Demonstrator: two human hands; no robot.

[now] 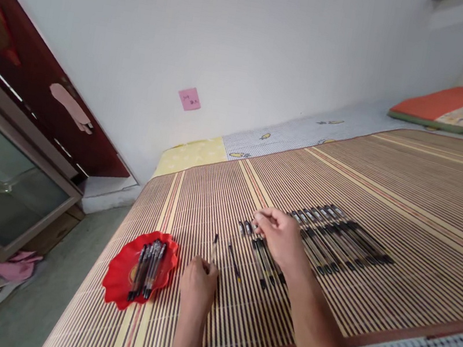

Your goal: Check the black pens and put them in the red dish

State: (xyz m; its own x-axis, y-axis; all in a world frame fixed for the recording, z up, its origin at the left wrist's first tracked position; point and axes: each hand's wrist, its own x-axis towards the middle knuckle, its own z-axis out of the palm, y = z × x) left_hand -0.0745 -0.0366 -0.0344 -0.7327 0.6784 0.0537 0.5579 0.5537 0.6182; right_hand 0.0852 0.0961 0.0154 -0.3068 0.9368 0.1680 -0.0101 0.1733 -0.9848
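My left hand [199, 280] is closed around a slim pen part [215, 245], whose dark tip points up past the fingers. Just right of it, a dark pen piece with a yellowish end [235, 263] lies alone on the striped mat. My right hand [278, 236] is closed in a pinch over the pen caps [242, 228]; whatever sits between its fingertips is too small to make out. Below those caps lie several pen barrels [260, 265], partly covered by my right hand. Further right, more pen barrels [348, 242] lie side by side, with a row of caps [317, 213] along their upper ends.
A red scalloped dish [116, 278] on the left holds several assembled pens [148, 269]. The bamboo mat [202, 192] covers the bed up to the wall. A folded orange quilt [440, 101] lies at the far right. A glass-fronted cabinet [2, 178] stands beyond the bed's left side.
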